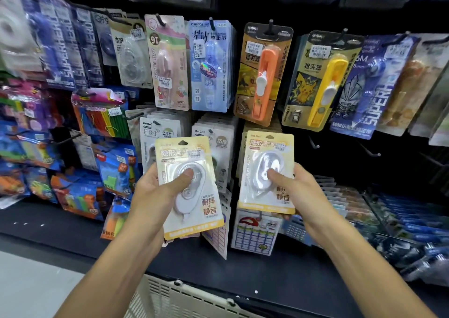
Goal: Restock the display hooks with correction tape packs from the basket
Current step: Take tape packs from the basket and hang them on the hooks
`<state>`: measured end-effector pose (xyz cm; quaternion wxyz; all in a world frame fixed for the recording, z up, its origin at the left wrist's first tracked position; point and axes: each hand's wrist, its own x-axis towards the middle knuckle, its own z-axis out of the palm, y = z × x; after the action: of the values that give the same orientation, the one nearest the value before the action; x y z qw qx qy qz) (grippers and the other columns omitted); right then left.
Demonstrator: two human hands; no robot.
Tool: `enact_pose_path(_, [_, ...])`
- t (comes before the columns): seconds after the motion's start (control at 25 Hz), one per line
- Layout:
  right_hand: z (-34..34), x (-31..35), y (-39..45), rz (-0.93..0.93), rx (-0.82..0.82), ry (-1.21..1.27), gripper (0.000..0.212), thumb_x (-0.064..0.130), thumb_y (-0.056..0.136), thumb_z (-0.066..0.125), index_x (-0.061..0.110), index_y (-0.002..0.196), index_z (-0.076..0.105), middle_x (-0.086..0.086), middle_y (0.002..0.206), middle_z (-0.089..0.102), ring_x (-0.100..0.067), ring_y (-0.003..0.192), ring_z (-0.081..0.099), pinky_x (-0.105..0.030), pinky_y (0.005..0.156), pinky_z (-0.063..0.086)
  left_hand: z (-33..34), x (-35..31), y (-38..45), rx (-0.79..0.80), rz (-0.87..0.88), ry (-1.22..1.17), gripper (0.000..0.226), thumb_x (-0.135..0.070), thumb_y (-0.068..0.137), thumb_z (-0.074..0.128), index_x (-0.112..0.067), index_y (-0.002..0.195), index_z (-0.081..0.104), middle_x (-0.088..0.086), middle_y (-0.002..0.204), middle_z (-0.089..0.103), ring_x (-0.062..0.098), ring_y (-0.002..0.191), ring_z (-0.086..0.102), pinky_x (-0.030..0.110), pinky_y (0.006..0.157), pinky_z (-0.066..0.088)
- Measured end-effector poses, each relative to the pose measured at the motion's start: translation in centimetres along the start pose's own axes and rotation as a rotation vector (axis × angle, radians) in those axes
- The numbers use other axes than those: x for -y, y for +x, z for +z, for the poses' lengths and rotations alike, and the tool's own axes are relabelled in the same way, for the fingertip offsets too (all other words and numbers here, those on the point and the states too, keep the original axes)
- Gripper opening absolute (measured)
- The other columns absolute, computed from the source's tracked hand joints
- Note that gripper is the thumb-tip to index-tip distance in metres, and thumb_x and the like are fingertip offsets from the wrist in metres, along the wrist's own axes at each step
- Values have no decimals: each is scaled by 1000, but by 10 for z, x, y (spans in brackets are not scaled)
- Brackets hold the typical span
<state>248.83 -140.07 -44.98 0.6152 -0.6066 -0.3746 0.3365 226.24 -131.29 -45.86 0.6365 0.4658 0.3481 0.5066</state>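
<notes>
Visibly glossy rectangular blister packs (188,186)

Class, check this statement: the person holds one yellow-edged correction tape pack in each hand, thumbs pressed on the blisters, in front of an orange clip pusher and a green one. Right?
Not quite. The head view shows the left hand and right hand each holding a correction tape pack, but beside the orange clip pusher hangs a yellow one, not green.

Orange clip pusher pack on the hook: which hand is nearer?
Right. The right hand, holding a tape pack, sits almost directly below the orange pack. The left hand, holding another pack, is below and well to the left.
</notes>
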Motion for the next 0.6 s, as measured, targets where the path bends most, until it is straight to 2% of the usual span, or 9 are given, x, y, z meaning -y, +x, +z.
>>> enact_pose_path(0.08, [-2,-3,4,34,64,-33,24,29,98,66,29,121,64,4,101,78,-6,61,71,-18,39,46,1,-1,-1,-7,1,8,28,-14,87,74,-22,114,70,0,104,80,25,92,78,40,69,65])
enact_pose_path(0.2, [0,-3,9,54,-15,-90,26,34,97,67,27,121,62,4,105,76,-11,73,73,-20,47,51,6,1,-4,-11,5,22,30,-12,88,73,-22,116,69,0,106,80,26,98,77,50,86,61])
enact_pose_path(0.24, [-1,-3,10,93,-90,-182,36,39,95,67,24,127,57,1,111,72,-16,82,71,-23,54,54,7,1,-5,-13,3,25,29,-11,89,72,-22,116,69,-1,107,80,26,99,76,52,90,59])
enact_pose_path(0.28, [-2,-5,11,108,-168,-401,49,45,93,67,23,133,49,0,120,66,-20,95,68,-32,67,57,8,0,-5,-13,-1,27,29,-11,91,71,-23,117,69,-1,108,79,26,100,76,54,93,57])
enact_pose_path(0.36, [0,-9,9,-40,-320,-863,62,50,89,68,30,138,37,1,134,55,-26,117,57,-42,89,51,8,0,-5,-6,-15,15,29,-10,95,66,-25,120,69,0,109,79,27,102,75,56,94,56])
enact_pose_path(0.4, [4,-9,5,-172,-299,-857,56,50,86,70,37,131,39,5,131,56,-23,118,57,-37,87,51,9,0,-5,8,-22,3,30,-10,96,63,-26,121,69,0,110,79,28,101,75,55,92,57])
enact_pose_path(0.48, [18,-4,-5,-225,43,-331,43,48,77,78,48,108,47,9,118,64,-15,100,67,-23,73,54,15,2,-5,73,-24,-10,29,-11,97,60,-26,122,68,1,110,79,26,100,76,50,86,61])
enact_pose_path(0.56, [33,-14,-7,-180,382,-5,40,31,77,82,41,102,54,5,114,69,-16,87,71,-25,71,57,25,5,-5,159,-4,20,28,-12,97,61,-23,121,68,2,111,79,25,102,75,46,85,62])
enact_pose_path(0.6, [38,-17,-6,-189,430,41,40,19,79,81,36,104,55,3,113,71,-17,87,71,-27,72,58,30,8,-4,192,18,62,28,-12,97,61,-22,122,67,1,112,78,23,104,75,45,88,60])
